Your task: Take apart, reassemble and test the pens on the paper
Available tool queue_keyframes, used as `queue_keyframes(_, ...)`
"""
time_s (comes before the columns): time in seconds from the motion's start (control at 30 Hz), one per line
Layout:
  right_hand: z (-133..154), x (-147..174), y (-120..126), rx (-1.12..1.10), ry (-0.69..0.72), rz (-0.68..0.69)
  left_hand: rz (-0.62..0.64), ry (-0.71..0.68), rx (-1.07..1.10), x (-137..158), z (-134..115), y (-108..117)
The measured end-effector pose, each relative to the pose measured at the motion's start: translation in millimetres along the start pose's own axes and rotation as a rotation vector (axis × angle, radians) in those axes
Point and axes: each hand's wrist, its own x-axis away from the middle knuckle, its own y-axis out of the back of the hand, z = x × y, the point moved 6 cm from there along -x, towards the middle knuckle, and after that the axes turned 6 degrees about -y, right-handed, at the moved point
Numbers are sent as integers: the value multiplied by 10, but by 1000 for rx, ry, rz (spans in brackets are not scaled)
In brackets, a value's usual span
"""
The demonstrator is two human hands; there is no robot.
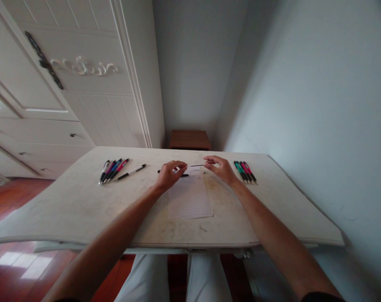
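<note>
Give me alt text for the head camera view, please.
A thin dark rod spans between a person's left hand and right hand, near the far edge of lined paper on a whitish table. Several pens lie at left; four green and pink pens at right.

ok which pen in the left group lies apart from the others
The white-barrelled pen just right of the pink pen; a gap sets it off at an angle, while the others lie bunched close together.

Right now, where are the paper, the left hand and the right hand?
Paper [190, 199]: head view, its lined middle.
Left hand [170, 173]: head view, middle of the hand.
Right hand [224, 169]: head view, middle of the hand.
</note>
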Motion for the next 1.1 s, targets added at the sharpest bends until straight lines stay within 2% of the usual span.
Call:
queue_keyframes(0.6,-10,26,-145,-50,83,22,-25,-69,-9,-17,-8,56)
queue_keyframes(0.83,-152,-8,-92,-21,71,-2,-54,-45,-28,-37,144,124)
queue_keyframes(0.93,-259,-22,-72,59,58,-7,-68,-29,-45,-50,225,167)
queue_keyframes(1.1,-290,15,-181,346,81,18,-82,-4,-68,-58,303,204)
